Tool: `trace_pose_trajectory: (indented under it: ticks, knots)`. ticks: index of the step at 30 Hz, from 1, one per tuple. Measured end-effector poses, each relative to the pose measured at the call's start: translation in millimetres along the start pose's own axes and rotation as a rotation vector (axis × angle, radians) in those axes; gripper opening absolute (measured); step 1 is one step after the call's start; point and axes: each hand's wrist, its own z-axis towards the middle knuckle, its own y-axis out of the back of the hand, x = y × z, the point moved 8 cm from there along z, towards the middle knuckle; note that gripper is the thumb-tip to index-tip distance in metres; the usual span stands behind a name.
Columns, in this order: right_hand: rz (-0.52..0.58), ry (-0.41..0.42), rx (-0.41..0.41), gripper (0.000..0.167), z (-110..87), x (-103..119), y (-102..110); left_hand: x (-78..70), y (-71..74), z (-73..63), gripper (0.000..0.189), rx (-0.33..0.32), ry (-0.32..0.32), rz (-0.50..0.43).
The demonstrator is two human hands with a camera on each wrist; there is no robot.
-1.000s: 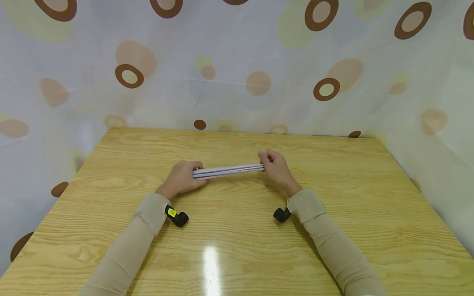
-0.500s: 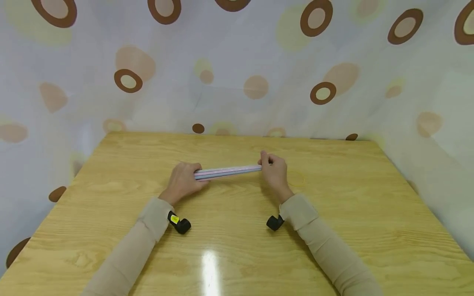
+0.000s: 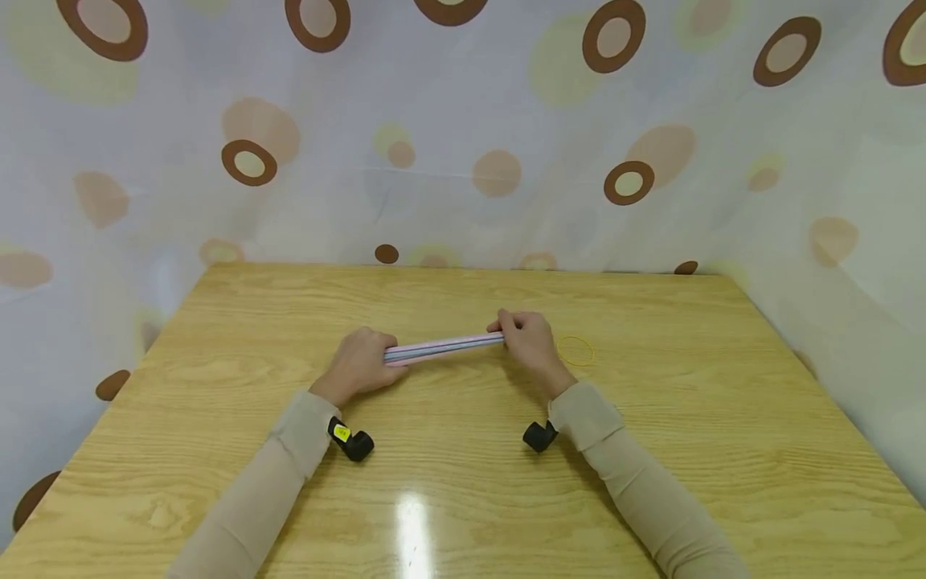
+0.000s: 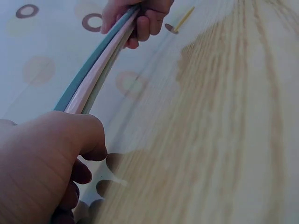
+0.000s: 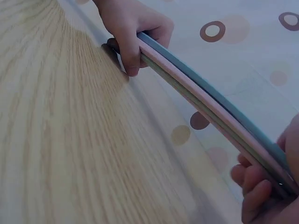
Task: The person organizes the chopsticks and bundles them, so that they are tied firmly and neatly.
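A bundle of long, thin straws (image 3: 444, 347) in pink, teal and pale green stretches between my two hands above the wooden table. My left hand (image 3: 359, 362) grips its left end, thumb on the near side in the right wrist view. At the other end my right hand (image 3: 530, 342) holds the straws with curled fingers (image 5: 257, 191). The straws (image 4: 91, 77) lie side by side, spread wider at the left end than at the right in the head view. A thin yellow rubber band (image 3: 576, 351) lies on the table just right of my right hand.
The wooden table (image 3: 463, 474) reaches back to a pale curtain (image 3: 434, 96) with brown and beige ring patterns, which also hangs along both sides. A black wrist camera (image 3: 354, 444) sits on the left sleeve and another wrist camera (image 3: 538, 437) on the right.
The right hand has shifted slightly left and its fingers have changed position at the straws' end. The left hand keeps its hold. The head view has tilted a little, and the rubber band shows more fully.
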Motion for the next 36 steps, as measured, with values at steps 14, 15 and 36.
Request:
trace_pose_trajectory:
  ticks: [14,15,36]
  knots:
    - [-0.107,0.209,0.193,0.036,-2.7,10,-11,-4.1,-1.9,1.2,0.032,0.114,-0.038,0.036]
    - [-0.109,0.222,0.183,0.036,-1.9,11,-11,-3.4,-1.6,0.9,0.032,0.114,-0.031,0.03]
    - [-0.257,0.403,-0.083,0.043,-4.0,30,4,5.4,-5.9,3.9,0.042,0.134,-0.008,-0.17]
